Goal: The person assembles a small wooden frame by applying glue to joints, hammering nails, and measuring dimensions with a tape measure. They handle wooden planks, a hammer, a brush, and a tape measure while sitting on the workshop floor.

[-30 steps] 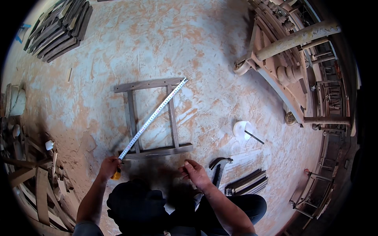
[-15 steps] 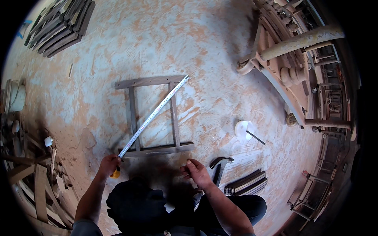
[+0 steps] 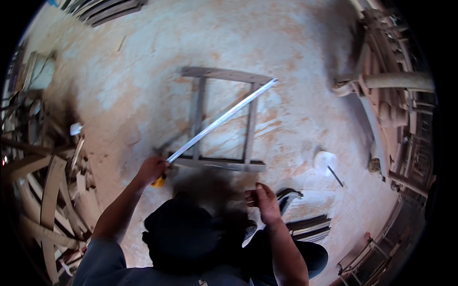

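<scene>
My left hand (image 3: pixel 153 170) is closed around the yellow case of a tape measure (image 3: pixel 159 181), just beyond the near left corner of a dark wooden frame (image 3: pixel 199 114). The frame has two rails joined by two crosspieces and lies on the floor. From the case, the pulled-out blade (image 3: pixel 224 117) runs diagonally across it to the far right corner. My right hand (image 3: pixel 264 202) hovers off the near right corner, touching neither frame nor tape. Its fingers are curled in, and anything between them is hidden. Beside it lies a dark claw hammer (image 3: pixel 287 196), partly covered by my arm.
A white container (image 3: pixel 324 161) with a dark stick lies to the right. Dark wood strips (image 3: pixel 310 229) are by my knee. Scrap wood (image 3: pixel 51 190) is heaped at left, and a wheeled cart (image 3: pixel 374 124) loaded with wood stands at right. Stacked slats (image 3: pixel 112 12) lie far left.
The whole view has shifted, so the frame appears farther right and higher. The blade still spans the same two corners. Both hands keep about the same places beside the frame.
</scene>
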Available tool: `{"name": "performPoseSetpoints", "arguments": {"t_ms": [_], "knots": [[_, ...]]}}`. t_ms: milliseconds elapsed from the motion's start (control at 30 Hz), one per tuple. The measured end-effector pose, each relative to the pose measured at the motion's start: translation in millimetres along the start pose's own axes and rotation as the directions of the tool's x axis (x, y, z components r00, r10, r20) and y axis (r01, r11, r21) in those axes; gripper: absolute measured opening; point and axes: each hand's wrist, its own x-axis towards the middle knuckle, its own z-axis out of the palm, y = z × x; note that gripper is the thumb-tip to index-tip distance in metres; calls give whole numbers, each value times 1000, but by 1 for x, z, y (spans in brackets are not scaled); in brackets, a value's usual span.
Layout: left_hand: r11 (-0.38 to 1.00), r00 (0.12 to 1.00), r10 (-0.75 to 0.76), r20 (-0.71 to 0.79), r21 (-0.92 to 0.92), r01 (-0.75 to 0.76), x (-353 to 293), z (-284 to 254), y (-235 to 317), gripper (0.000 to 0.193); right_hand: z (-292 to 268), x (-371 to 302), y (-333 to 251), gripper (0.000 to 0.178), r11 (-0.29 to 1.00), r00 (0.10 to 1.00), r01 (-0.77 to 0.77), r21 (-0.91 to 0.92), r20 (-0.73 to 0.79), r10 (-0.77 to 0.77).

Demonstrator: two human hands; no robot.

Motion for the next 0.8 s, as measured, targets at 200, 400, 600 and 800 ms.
{"name": "performPoseSetpoints", "arguments": {"t_ms": [200,400,600,800], "knots": [[993,999,31,-14,-111,-33,-3,5,-3,25,-2,6,2,49,995,997,-45,-88,-59,40],[993,1000,9,12,-118,-7,-12,15,1,26,-33,18,34,47,996,1000,-1,-89,-25,-1],[980,995,81,54,-189,-69,-11,27,-11,25,-41,24,43,46,987,999,0,-158,-49,-8],[954,982,147,119,-280,-109,-8,26,-12,23,-43,23,43,46,979,998,18,-204,-49,-28]]}}
